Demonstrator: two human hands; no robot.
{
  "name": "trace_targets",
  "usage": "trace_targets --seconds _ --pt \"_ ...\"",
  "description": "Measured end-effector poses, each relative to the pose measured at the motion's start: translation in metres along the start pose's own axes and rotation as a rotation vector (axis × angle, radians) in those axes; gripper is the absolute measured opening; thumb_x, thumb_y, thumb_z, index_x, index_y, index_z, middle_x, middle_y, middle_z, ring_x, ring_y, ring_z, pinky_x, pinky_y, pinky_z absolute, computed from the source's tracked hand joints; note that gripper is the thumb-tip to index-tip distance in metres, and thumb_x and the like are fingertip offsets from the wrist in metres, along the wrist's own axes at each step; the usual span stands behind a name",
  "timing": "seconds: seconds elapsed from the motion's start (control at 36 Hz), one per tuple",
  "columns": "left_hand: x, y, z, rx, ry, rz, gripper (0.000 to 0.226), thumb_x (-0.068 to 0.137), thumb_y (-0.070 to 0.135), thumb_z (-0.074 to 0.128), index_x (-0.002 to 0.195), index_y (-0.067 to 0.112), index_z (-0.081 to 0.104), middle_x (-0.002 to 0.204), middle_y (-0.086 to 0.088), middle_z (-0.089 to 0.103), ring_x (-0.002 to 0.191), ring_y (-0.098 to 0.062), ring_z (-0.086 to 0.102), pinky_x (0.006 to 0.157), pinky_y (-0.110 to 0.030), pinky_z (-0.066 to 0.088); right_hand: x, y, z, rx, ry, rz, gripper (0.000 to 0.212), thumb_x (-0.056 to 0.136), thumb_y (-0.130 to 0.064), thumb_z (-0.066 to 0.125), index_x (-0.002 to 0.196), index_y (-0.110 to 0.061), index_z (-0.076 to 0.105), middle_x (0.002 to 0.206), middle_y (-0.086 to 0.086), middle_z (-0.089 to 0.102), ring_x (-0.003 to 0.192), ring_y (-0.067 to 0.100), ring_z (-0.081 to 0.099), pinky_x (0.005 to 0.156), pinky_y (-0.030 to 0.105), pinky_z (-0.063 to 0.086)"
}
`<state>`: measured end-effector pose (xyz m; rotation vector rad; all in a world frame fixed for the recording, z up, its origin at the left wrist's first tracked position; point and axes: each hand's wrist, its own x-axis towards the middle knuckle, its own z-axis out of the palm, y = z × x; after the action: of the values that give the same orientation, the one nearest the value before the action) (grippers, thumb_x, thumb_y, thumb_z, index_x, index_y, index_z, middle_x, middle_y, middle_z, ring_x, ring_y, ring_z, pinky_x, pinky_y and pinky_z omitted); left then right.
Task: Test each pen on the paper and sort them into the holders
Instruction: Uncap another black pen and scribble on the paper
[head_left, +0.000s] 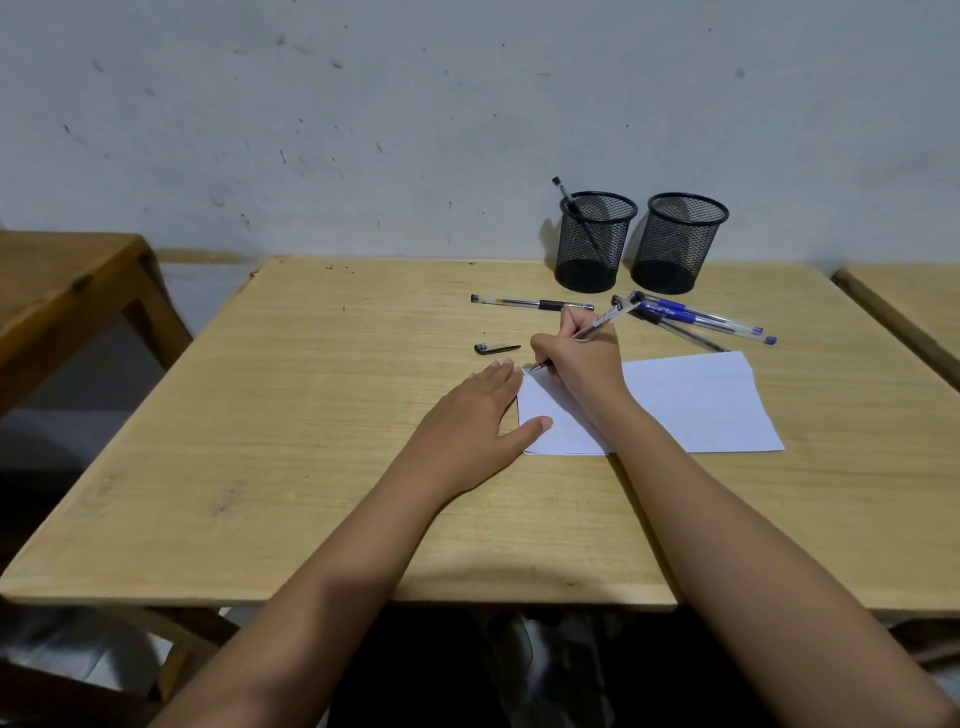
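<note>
While the right hand (582, 358) pinches a clear-barrelled pen (597, 325) in a writing grip, its metal tip touches the far left corner of the paper (691, 405). The left hand (467, 421) lies flat with fingers together and thumb spread, fingertips and thumb pressing the sheet's left edge. The paper is thin, white and rectangular, lying on a pale, grained wooden table (311, 415).

At 10 o'clock from the pen tip lies a black tapered cap (496, 348). At 12 o'clock, past the right hand, a black pen (530, 302) with a clear barrel and a dark grip lies crosswise. At 2 o'clock, a loose pile of pens (696, 319), blue and black capped, fans across the wood.

Farther back, by the scuffed wall (363, 130), two round black mesh holders stand side by side: the left holder (592, 244) has one black pen (566, 197) leaning in it; the right holder (675, 247) shows none.
</note>
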<state>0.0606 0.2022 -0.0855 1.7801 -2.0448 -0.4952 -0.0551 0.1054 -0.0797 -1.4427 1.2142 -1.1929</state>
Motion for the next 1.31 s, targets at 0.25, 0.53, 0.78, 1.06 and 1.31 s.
trace_targets --seconds 0.25,0.53,0.78,1.06,1.31 --pt "0.0003 0.0003 -0.0009 0.005 -0.007 0.001 0.068 0.093 0.050 0.042 0.149 0.019 0.019 0.158 0.006 0.012 0.144 -0.004 0.006 0.109 -0.016 0.006 0.0009 -0.0005 0.0007 -0.032 -0.018 0.001 0.027 0.068 0.005 0.062 0.059 -0.008 0.039 0.059 0.010 0.033 0.055 0.019 0.036 0.046 0.021 0.035" --pt "0.0001 0.0000 0.0008 0.013 -0.002 -0.003 0.069 0.093 0.052 0.042 0.149 0.020 0.019 0.158 0.006 0.013 0.145 -0.004 0.007 0.111 -0.019 0.009 0.0002 -0.0013 -0.0019 -0.019 -0.028 0.007 0.033 0.066 0.009 0.059 0.055 -0.010 0.035 0.060 0.011 0.029 0.055 0.019 0.032 0.048 0.024 0.030" --pt "0.0009 -0.0008 0.0008 0.012 -0.008 -0.009 0.069 0.093 0.052 0.041 0.149 0.020 0.018 0.158 0.007 0.012 0.145 -0.004 0.007 0.113 -0.021 0.010 0.0013 -0.0004 -0.0014 -0.040 -0.008 0.005 0.030 0.067 0.007 0.060 0.057 -0.010 0.037 0.061 0.012 0.032 0.057 0.022 0.034 0.050 0.026 0.031" --pt "0.0001 0.0007 -0.0005 0.006 -0.010 -0.007 0.068 0.093 0.051 0.041 0.149 0.021 0.018 0.158 0.006 0.012 0.145 -0.005 0.007 0.112 -0.020 0.009 -0.0001 -0.0010 -0.0016 -0.031 0.022 0.017 0.023 0.068 0.006 0.060 0.062 -0.008 0.043 0.063 0.012 0.035 0.060 0.018 0.036 0.053 0.025 0.033" --pt "0.0000 -0.0007 0.0012 -0.003 0.001 -0.003 0.068 0.093 0.051 0.042 0.149 0.021 0.019 0.158 0.007 0.013 0.144 -0.003 0.007 0.112 -0.019 0.009 -0.0024 -0.0029 -0.0017 -0.042 0.044 0.006 0.022 0.066 0.006 0.059 0.061 -0.007 0.043 0.065 0.011 0.034 0.062 0.023 0.032 0.056 0.028 0.030"
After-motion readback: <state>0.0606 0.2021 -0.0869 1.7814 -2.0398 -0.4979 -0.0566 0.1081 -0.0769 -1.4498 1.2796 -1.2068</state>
